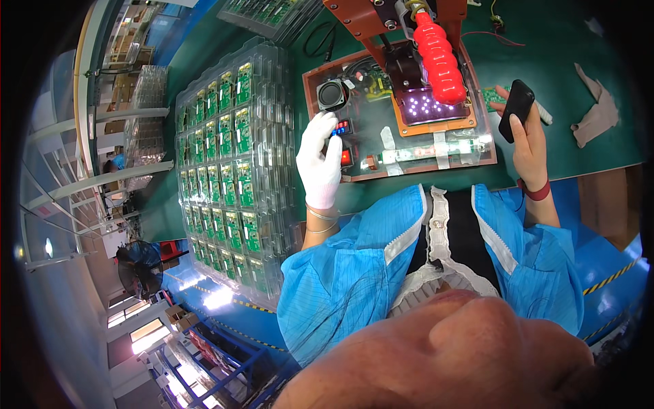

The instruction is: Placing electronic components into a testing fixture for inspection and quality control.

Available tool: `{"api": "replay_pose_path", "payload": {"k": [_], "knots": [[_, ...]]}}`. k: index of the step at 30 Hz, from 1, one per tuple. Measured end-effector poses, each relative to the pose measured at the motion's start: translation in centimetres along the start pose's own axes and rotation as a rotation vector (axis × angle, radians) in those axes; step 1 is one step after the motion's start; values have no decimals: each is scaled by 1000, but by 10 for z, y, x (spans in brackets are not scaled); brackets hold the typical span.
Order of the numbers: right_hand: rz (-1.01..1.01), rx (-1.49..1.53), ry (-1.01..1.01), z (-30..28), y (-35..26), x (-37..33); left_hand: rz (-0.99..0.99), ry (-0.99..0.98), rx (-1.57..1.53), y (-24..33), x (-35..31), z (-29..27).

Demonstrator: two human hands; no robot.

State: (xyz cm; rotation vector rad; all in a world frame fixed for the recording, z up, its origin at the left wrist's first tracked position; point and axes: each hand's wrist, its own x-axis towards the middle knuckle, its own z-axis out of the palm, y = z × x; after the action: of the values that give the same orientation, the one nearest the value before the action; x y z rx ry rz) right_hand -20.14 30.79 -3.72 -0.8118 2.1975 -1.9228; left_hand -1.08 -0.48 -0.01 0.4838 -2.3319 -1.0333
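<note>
My left hand (319, 160), in a white glove, rests at the left side of a test fixture (368, 153) with a wooden frame. Its fingers are stretched out beside a small digital display (340, 127), thumb apart, holding nothing I can see. A lit red rocker switch (346, 157) sits just below the display. My bare right hand (528, 146), with a red band at the wrist, is closed around a black smartphone (517, 111) right of the fixture. Behind that hand lies a green circuit board (492, 97), partly hidden.
Tall stacks of transparent trays (225, 163) with green circuit boards stand at the left. Over the fixture rises an orange press with a red ribbed handle (439, 58). A round speaker (332, 95) sits at its upper left. A beige cloth (597, 109) lies at the right.
</note>
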Motion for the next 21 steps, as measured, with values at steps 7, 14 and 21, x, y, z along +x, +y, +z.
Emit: {"api": "replay_pose_path", "payload": {"k": [7,14,21], "knots": [[-6,19,7,0,0,-1,-8,4,-13,0,-1,0],[2,44,-9,-1,0,-2,-14,4,-22,0,0,0],[131,358,-59,-14,-1,-2,27,56,-50,1,-2,2]]}}
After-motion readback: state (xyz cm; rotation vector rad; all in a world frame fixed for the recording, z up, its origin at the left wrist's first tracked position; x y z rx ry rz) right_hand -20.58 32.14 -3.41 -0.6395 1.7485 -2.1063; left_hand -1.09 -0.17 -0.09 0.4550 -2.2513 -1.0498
